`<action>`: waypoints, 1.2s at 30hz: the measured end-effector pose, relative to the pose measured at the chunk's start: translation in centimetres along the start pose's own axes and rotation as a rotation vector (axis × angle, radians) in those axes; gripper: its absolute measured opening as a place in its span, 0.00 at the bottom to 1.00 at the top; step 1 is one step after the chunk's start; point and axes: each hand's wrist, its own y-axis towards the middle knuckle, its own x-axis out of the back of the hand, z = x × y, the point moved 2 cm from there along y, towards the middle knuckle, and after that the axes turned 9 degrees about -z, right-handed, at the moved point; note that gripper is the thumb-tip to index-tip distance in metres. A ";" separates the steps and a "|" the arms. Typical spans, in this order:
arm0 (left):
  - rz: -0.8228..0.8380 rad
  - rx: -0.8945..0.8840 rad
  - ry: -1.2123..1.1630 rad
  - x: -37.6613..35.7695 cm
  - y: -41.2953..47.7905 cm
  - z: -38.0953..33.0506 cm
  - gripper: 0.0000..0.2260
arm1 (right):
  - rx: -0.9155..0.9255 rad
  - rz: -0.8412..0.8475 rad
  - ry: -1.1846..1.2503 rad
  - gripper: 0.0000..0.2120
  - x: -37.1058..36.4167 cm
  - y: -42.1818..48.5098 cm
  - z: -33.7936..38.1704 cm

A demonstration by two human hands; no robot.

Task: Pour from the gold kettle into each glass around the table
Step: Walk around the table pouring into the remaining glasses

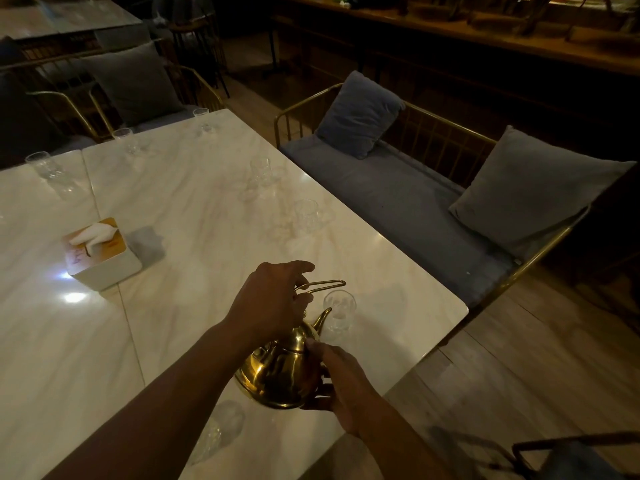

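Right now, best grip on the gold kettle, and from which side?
The gold kettle's wire handle, from above, opposite the spout, which faces the glass; it loops clear of the body. Left hand grips it so; right hand cradles the body.

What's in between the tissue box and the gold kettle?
Past the tissue box, only bare marble table, then the left hand gripping the handle of the gold kettle; the head view shows this.

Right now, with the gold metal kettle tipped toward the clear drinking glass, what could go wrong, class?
1. The gold kettle has its spout at the rim of the clear glass, so liquid may splash onto the white marble table.
2. That glass stands near the table's edge; a nudge might topple it.
3. A second glass sits close below the kettle, easily knocked.
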 end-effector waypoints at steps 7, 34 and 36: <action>-0.015 -0.003 -0.005 0.3 -0.1 -0.2 0.22 | 0.011 0.006 0.000 0.19 0.2 0.1 0.2; 0.098 0.016 -0.076 1.6 -2.9 3.4 0.19 | 0.196 -0.291 -0.090 0.39 -1.1 -0.1 -1.0; 0.103 -0.001 -0.069 2.0 -2.9 3.7 0.19 | 0.230 -0.312 -0.114 0.38 -1.5 -0.1 -0.7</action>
